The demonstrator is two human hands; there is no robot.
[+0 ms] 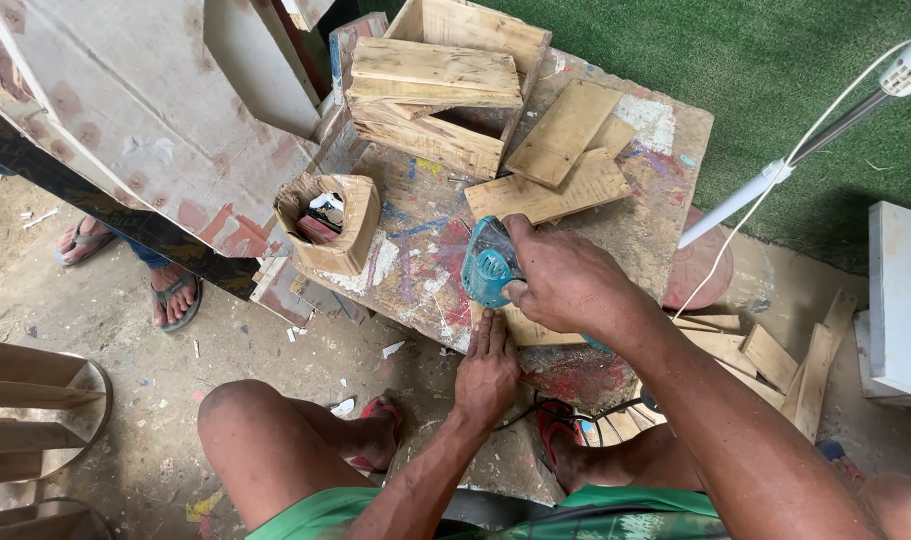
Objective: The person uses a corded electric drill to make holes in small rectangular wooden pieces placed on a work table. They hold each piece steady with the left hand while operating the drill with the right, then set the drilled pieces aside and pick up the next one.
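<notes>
Your right hand (565, 280) grips the teal power tool (487, 265), fingers closed around it. Your left hand (487, 365), at its 6 o'clock, lies open and flat on the wooden strip (535, 330).

We see a teal plastic sander (488, 265), smooth; raw rough wood strip (535, 330) beneath. Paint-smeared matt wooden bench top (665, 190); unfinished pallet-wood blocks (555, 160) at 12 o'clock.

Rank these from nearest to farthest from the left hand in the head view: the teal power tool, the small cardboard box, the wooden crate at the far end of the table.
From the left hand:
1. Teal power tool, just above it, gripped by the right hand.
2. Small cardboard box, up and to the left on the table.
3. Wooden crate, at the table's far end.
</notes>
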